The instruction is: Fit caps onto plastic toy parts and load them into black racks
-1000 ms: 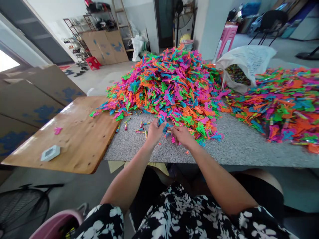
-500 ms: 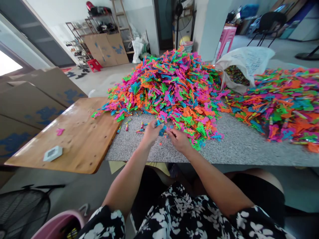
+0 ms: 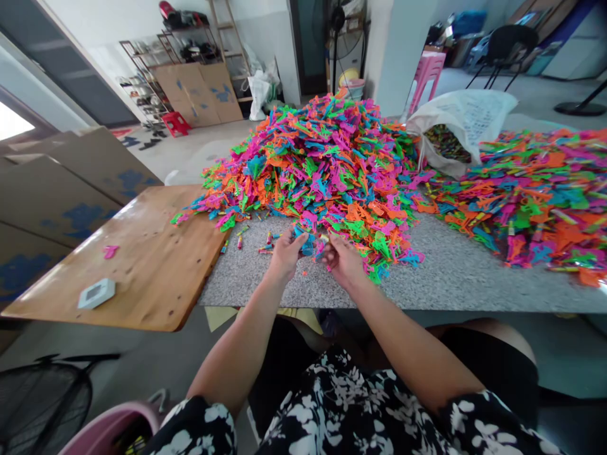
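My left hand (image 3: 285, 258) is closed on a blue plastic toy piece (image 3: 308, 245), which points toward the right. Close beside it, my right hand (image 3: 347, 260) pinches a small yellowish tube (image 3: 325, 238) between thumb and fingers. Both hands are just above the grey speckled tabletop (image 3: 265, 281), at the near edge of a large heap of small plastic toy pieces (image 3: 327, 158) in pink, orange, green and blue. Several short coloured tubes (image 3: 239, 242) lie loose to the left of my left hand. The exact shape of the blue piece is partly hidden by fingers.
A wooden board (image 3: 142, 265) adjoins the table on the left, bearing a white device (image 3: 97, 293) and a pink piece (image 3: 110, 251). An open white sack (image 3: 478, 120) holds small tubes. Bagged toy pieces (image 3: 540, 202) lie right. A pink bucket (image 3: 114, 430) stands lower left.
My right hand has shifted slightly right and up, with the yellowish tube now showing at its fingertips. The blue piece stays in my left hand.
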Demonstrator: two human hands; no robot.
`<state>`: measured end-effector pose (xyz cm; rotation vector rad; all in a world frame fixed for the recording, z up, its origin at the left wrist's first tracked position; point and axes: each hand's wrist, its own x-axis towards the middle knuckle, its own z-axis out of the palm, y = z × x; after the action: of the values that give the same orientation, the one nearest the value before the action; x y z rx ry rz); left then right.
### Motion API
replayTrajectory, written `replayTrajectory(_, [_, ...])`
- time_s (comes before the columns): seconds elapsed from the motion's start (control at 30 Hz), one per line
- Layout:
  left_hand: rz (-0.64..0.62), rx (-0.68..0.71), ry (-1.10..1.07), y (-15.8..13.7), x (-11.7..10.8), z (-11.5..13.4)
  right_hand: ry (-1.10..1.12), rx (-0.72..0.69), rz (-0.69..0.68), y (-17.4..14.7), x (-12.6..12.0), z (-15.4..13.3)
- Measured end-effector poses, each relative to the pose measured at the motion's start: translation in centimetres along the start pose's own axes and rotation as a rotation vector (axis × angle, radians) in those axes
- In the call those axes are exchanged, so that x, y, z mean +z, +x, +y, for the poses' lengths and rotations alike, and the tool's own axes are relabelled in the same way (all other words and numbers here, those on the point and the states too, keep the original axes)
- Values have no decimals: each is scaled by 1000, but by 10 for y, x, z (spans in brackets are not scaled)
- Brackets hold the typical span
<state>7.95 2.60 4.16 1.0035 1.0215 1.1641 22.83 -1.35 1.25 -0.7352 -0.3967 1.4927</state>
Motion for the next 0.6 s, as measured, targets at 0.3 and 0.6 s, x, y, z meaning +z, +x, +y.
replayTrajectory(0.3, [-49, 37, -2, -4, -3, -5, -53, 57, -20, 1, -2, 3])
replayTrajectory(0.6, [6, 115, 97, -2, -5, -14, -327, -115, -62, -5, -7, 10])
